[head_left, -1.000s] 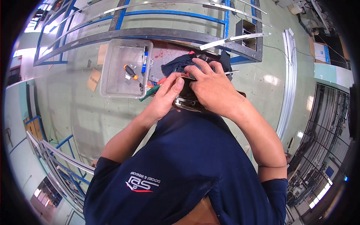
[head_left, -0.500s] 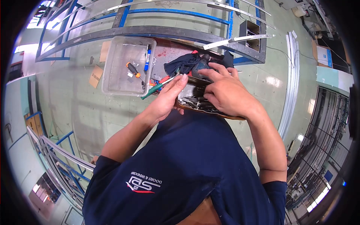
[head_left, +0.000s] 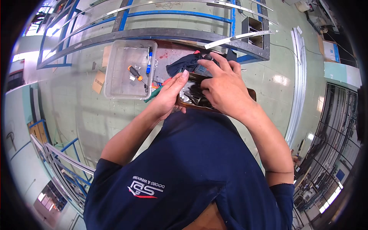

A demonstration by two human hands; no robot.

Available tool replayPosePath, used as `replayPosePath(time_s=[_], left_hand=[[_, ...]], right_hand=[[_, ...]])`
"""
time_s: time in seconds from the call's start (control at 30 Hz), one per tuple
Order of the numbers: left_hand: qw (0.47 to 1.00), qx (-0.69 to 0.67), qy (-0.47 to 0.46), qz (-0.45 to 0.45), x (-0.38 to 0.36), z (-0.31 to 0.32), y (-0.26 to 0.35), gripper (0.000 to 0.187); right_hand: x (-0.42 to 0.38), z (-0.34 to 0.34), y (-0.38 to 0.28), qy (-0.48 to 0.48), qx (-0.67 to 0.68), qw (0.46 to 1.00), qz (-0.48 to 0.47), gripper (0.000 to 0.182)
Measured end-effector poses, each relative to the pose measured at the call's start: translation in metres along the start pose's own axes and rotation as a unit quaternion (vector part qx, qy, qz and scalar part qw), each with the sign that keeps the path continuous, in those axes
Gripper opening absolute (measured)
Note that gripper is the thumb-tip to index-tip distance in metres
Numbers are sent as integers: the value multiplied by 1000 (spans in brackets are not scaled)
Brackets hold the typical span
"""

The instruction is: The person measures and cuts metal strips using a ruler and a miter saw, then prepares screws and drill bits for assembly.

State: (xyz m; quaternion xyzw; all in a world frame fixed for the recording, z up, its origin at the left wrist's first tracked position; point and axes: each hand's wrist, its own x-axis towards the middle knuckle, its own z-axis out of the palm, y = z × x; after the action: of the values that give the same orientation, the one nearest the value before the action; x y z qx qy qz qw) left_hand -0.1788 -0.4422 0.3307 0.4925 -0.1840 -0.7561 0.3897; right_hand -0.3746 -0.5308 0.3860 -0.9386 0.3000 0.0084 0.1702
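Note:
An open metal box (head_left: 252, 94) with several small metal pieces (head_left: 193, 96) inside is held in front of my body. Gripping its left end is my left hand (head_left: 168, 94), thumb on the near side of the rim and fingers beneath. A green-handled tool (head_left: 152, 94) shows partly behind that hand. My right hand (head_left: 226, 88) reaches over the box, its thumb and index finger bent down at the pieces and the other fingers spread. Whether those fingertips pinch a piece is hidden. Dark cloth (head_left: 183, 64) lies just beyond the box.
A clear plastic bin (head_left: 108, 71) at the left holds an orange-black screwdriver (head_left: 136, 73) and a blue marker (head_left: 149, 63). A blue and grey metal frame (head_left: 168, 35) spans the far side. Long white profiles (head_left: 298, 84) lie on the floor at the right.
My right hand has shifted slightly left and up over the box. The right end of the box now shows past my wrist, and less of the green tool is visible.

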Motion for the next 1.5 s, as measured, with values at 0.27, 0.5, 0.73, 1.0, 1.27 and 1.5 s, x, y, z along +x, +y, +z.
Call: replayPosePath(time_s=[0.27,0.5,0.73,1.0,1.27,1.5], left_hand=[[999,21,16,35,-2,9,9,57],[998,26,2,57,1,10,7,53],[998,-2,10,55,2,10,-2,56],[999,9,20,31,0,11,-6,55],[994,-55,55,81,5,-29,-15,48],[993,-24,21,117,-11,-26,1,61]], right_hand=[[23,4,0,53,-39,994,-89,26],[41,-2,-4,92,-92,982,-138,32],[41,-4,-10,62,-99,984,-135,29],[37,18,-3,72,-72,981,-167,37],[-3,-26,22,241,767,590,77,11],[-36,-29,25,242,857,451,51,12]])
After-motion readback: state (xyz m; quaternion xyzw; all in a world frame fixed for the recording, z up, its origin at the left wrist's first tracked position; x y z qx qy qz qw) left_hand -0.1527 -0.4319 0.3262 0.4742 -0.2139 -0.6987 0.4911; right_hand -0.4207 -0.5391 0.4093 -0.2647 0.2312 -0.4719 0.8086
